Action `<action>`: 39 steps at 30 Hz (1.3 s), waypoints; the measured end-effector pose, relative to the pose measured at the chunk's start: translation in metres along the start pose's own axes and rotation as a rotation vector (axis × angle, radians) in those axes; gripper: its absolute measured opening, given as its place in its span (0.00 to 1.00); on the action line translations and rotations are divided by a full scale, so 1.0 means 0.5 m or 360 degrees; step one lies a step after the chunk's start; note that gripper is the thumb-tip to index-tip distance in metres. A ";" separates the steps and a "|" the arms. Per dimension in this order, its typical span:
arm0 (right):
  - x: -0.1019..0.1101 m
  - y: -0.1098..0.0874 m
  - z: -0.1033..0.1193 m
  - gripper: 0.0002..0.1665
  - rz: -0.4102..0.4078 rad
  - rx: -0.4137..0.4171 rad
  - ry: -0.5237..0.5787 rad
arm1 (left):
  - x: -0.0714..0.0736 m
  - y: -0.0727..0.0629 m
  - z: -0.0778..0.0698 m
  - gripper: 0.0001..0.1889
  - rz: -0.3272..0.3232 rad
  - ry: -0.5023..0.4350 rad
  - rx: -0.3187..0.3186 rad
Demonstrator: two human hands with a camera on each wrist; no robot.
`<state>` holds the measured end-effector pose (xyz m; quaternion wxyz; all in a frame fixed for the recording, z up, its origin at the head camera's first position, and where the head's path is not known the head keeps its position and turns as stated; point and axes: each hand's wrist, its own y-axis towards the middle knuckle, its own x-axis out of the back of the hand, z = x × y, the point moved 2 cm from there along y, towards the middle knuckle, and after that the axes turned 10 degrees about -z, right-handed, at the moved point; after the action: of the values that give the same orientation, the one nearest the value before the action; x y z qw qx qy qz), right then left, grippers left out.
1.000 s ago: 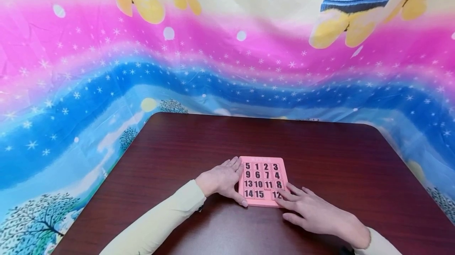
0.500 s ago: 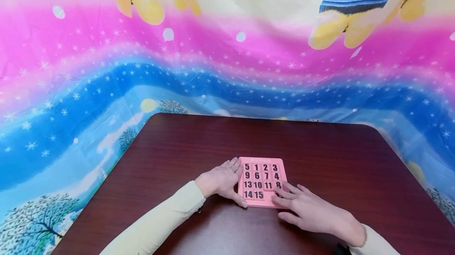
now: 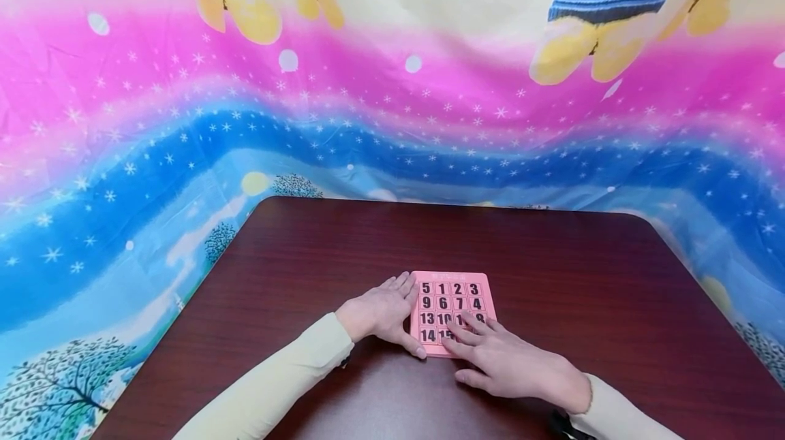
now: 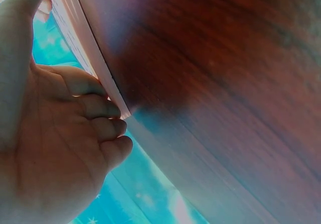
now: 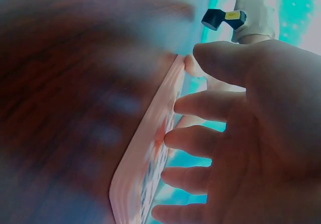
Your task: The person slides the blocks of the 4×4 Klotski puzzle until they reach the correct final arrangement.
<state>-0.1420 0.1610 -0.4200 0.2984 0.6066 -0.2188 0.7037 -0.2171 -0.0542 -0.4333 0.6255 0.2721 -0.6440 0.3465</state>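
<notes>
A pink sliding number puzzle [image 3: 450, 277] lies flat on the table, numbered tiles in its frame. The top rows read 5, 1, 2, 3 and 9, 6, 7, 4. Along its left edge rests my left hand [image 3: 381, 312], thumb at the lower left corner; the left wrist view has its fingertips against the puzzle's side [image 4: 88, 43]. My right hand [image 3: 512, 362] reaches over the lower right part, fingers spread, fingertips at the 11 and 15 tiles. It hides the rest of the bottom row. In the right wrist view those fingers [image 5: 193, 141] touch the puzzle's face.
The dark brown wooden table [image 3: 343, 242] extends around the puzzle on all sides. A patterned cloth [image 3: 392, 120] in pink, blue and cream hangs behind and beside it. A small black device [image 5: 223, 18] sits at the left sleeve [image 5: 257, 13].
My right hand has slid left over the puzzle's lower rows, from the 12 tile to the 11 and 15 tiles. The left hand has stayed at the left edge.
</notes>
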 end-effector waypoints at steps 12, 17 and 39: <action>-0.011 -0.009 -0.008 0.31 0.0002 -0.0016 -0.0009 | -0.001 0.000 0.001 0.67 -0.0007 0.0013 -0.0007; -0.011 -0.016 -0.014 0.30 -0.0046 0.0017 -0.0046 | -0.002 0.000 0.001 0.68 -0.0014 0.0010 -0.0013; 0.017 -0.040 -0.037 0.28 -0.0024 -0.0031 -0.0008 | 0.002 0.000 0.000 0.68 0.0013 0.0009 -0.0008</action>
<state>-0.1424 0.1891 -0.4158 0.3089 0.6070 -0.2217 0.6978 -0.2170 -0.0540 -0.4323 0.6265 0.2668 -0.6442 0.3482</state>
